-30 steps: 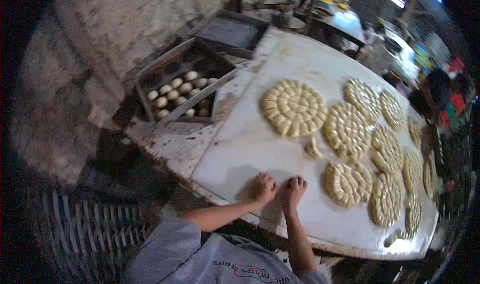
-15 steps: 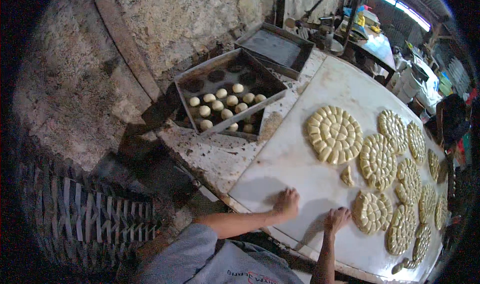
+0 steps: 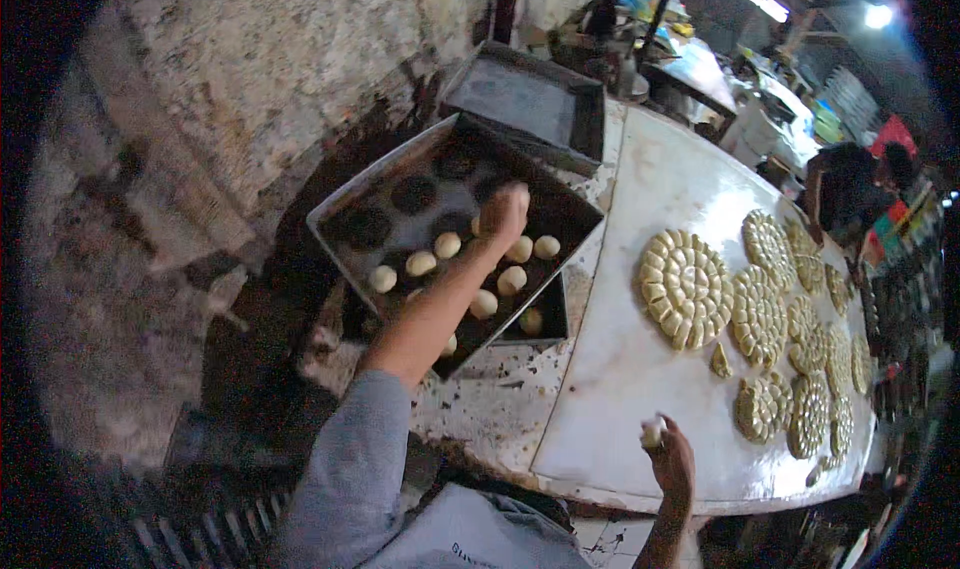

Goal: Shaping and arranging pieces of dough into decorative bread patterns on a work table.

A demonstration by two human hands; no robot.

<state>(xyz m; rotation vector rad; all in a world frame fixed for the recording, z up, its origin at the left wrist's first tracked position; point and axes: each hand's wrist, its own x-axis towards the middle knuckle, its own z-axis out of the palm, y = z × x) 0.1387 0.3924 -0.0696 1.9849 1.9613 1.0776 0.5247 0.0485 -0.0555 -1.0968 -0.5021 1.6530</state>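
Note:
My left hand [image 3: 506,216] reaches over the deep metal baking tray [image 3: 385,174], fingers curled closed; whatever is inside them is hidden. Around it in the tray lie several round dough balls [image 3: 484,304], some of them covered by my forearm. My right hand [image 3: 674,459] is held near the table's front edge, with a small pale dough ball [image 3: 653,432] at its fingers. To the right of that hand, scored dough rounds [image 3: 686,289] cover much of the white table top [image 3: 600,389]. A small dough scrap [image 3: 720,361] lies beside the largest round.
A second, shallower tray [image 3: 525,99] stands behind the first one. Another dark tray [image 3: 548,314] shows beneath it. A rough wall [image 3: 260,69] rises at the left. Another person [image 3: 850,189] is at the table's far right, and a cluttered bench [image 3: 695,74] stands further back.
My left hand has gone from the table top up and left into the tray. My right hand, earlier down near the table top, now holds a dough ball. The view has shifted.

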